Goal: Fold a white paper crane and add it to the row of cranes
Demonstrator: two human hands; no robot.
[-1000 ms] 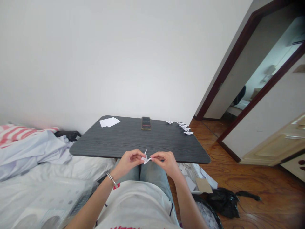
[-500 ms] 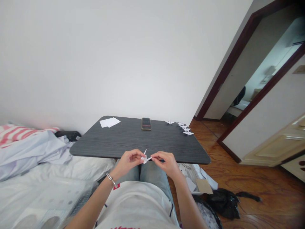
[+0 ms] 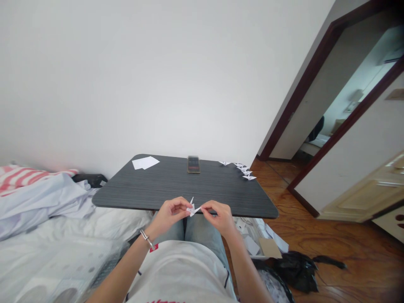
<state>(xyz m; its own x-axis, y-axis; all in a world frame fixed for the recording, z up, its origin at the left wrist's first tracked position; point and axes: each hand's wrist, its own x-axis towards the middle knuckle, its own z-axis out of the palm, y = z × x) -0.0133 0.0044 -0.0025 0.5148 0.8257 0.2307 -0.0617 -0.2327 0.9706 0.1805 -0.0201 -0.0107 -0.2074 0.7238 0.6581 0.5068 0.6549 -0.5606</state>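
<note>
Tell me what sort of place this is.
Probably a bedroom in a home: rumpled white bedding and red-and-white striped cloth lie at left, and a dark brown door frame stands at right.

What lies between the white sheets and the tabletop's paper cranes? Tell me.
In the head view, a phone lies between the sheets and the cranes.

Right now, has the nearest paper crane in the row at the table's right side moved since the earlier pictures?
No. The row's nearest paper crane keeps the same place by the right edge of the table; any slight picture shift affects both.
</note>
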